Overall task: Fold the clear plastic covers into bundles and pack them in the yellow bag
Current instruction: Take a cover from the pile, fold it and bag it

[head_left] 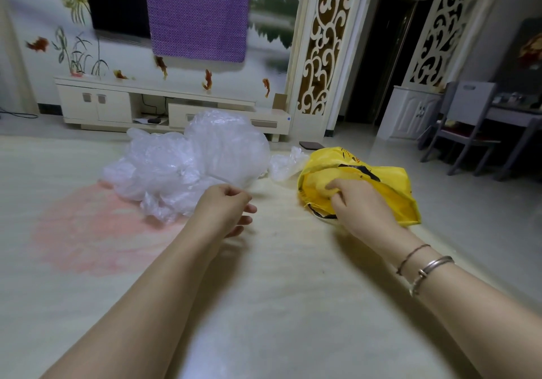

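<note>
- Clear plastic covers [187, 161]: a loose, crumpled heap lay on the counter, toward its far edge and left of centre; the heap stood highest at its right side.
- Left hand [227, 207]: thumb and forefinger pinched the near right edge of the clear plastic covers; the remaining fingers were loosely extended and held nothing else.
- Yellow bag [363, 185]: lay on the counter near its right edge, mouth toward the person, with black print on its upper face.
- Right hand [352, 202]: fingers curled into the mouth of the yellow bag, gripping yellow material there; the fingertips were partly hidden by the folds.
- Small piece of clear plastic [286, 164]: lay just behind the yellow bag's left side, between the bag and the large heap, touching the bag.
- Counter [264, 290]: pale cream surface with a faded pink round patch [96, 229] at its left, partly under the heap.
- Bracelets [425, 270]: a thin cord and a metal bangle were worn on the right wrist.
- TV cabinet [164, 108]: low and cream-coloured, stood against the far wall beyond the counter.
- Purple cloth [198, 11]: hung over a dark screen above the cabinet.
- Grey chair [466, 126]: stood at the right of the room beside a table.
</note>
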The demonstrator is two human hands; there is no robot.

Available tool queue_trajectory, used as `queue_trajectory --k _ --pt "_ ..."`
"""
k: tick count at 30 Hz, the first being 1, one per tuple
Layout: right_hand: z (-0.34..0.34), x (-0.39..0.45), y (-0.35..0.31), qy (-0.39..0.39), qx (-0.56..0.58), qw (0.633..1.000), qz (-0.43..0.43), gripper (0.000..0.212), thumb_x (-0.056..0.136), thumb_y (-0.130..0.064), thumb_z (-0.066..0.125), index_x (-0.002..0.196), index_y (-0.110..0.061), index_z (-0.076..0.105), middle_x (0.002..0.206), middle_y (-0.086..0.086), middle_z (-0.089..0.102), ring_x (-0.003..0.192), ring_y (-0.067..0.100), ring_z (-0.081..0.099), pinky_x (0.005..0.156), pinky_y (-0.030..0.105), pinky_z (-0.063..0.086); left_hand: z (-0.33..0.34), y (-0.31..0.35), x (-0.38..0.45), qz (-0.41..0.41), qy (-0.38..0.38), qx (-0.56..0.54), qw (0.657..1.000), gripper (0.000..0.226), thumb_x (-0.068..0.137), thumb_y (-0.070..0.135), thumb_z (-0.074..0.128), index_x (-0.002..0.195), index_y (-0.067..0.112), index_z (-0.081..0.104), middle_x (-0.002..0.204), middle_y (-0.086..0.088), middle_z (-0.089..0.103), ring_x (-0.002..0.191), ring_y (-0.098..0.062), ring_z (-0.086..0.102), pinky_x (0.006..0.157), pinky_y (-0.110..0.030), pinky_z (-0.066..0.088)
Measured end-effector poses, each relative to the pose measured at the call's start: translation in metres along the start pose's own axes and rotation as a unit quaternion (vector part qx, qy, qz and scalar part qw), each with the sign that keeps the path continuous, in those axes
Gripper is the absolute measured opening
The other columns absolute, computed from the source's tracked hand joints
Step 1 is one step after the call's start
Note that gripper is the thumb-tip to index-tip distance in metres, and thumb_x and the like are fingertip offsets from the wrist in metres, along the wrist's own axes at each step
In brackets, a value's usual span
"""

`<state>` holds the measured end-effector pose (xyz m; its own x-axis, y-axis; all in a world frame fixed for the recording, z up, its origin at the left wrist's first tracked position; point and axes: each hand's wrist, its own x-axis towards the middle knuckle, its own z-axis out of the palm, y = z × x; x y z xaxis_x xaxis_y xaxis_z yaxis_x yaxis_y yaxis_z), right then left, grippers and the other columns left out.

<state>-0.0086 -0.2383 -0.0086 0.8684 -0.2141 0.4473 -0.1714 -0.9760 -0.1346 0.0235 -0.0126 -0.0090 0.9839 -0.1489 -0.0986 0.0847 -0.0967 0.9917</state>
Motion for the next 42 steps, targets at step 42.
queue_trajectory --k 42 --pt "-0.029 -0.041 -0.019 -0.158 0.768 0.599 0.163 0.037 0.090 0.003 0.046 0.127 0.002 0.051 0.112 0.019 0.063 0.088 0.024 0.065 0.075 0.033 0.057 0.029 0.001 -0.017 0.172 -0.081 -0.064 0.980 0.009 0.085 0.013 0.069 0.083 0.005 0.069 0.076 -0.004 0.065 0.069 -0.012 0.060 0.065 -0.023 0.049"
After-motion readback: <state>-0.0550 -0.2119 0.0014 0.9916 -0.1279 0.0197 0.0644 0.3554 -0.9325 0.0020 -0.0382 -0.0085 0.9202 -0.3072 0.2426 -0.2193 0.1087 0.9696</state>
